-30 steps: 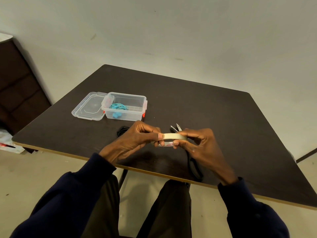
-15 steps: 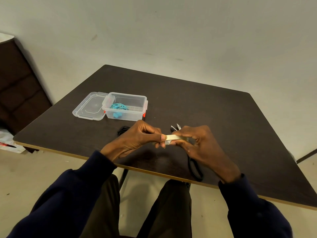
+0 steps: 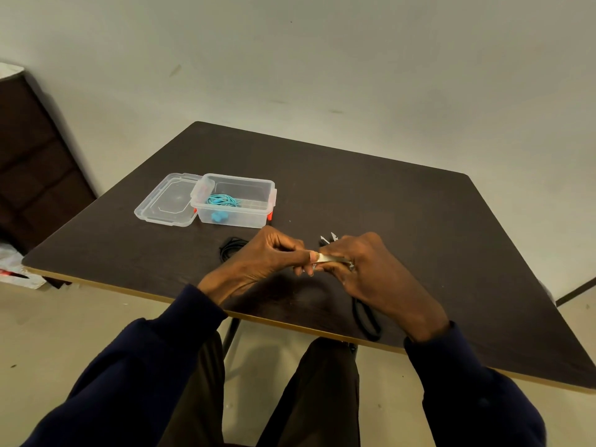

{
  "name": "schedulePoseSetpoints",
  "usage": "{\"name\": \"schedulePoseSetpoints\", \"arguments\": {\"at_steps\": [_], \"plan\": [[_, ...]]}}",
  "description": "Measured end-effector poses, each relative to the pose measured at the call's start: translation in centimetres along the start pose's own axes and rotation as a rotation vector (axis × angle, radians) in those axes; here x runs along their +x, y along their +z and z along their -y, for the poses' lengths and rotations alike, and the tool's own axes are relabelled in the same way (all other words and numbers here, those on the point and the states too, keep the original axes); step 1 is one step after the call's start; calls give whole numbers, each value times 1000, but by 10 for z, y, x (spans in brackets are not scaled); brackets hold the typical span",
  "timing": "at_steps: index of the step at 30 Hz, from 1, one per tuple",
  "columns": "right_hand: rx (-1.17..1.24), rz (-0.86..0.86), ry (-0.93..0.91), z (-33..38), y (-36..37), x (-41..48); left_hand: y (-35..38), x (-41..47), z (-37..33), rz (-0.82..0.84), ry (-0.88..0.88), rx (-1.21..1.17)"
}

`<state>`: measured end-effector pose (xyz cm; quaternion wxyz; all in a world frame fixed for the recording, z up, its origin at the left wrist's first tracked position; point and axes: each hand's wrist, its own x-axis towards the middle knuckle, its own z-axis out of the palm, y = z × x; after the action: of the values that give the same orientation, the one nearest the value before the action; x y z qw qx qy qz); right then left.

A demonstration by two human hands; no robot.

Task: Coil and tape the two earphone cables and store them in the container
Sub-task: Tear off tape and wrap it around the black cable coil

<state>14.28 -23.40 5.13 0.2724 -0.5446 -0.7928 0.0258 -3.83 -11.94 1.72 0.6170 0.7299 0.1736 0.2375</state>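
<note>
Tape roll [image 3: 332,260] now tilted edge-on vs second ago — right hand [image 3: 371,269] grips it, left hand [image 3: 274,256] pinches free end. Black earphone coil [image 3: 230,246] on desk [image 3: 403,204] untaped — blue earphones [image 3: 222,200] in container [image 3: 238,217].

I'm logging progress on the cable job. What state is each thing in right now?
Container: open, blue cable inside.
Lid: off, flat beside the container.
Blue cable: coiled, stored.
Black cable: coiled on the table, not stored.
Tape roll: held in both hands.
Scissors: on the table, blades slightly apart.
Left hand: pinching the tape.
Right hand: gripping the roll.
</note>
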Motion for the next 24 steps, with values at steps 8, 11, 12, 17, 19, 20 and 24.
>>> {"name": "schedulePoseSetpoints", "arguments": {"at_steps": [8,11,12,17,19,20,24], "plan": [[689,-232,256,-12,21,-19,-3,1,2,-14,-13,-323],[750,-274,249,-14,28,-22,-5,-2,3,-6,-12,-368],[744,-279,250,-13,29,-21,-6,-3,3,-2,-12,-365],[631,-261,232,-12,24,-18,-11,-4,-3,-1,-34,-326],[572,-237,208,-12,21,-15,-12,-3,-5,5,-40,-320],[550,-226,205,-13,20,-14,-11,-3,-6,6,-40,-312],[484,-188,188,-14,17,-10,-11,-3,-7,-10,-37,-288]]}}
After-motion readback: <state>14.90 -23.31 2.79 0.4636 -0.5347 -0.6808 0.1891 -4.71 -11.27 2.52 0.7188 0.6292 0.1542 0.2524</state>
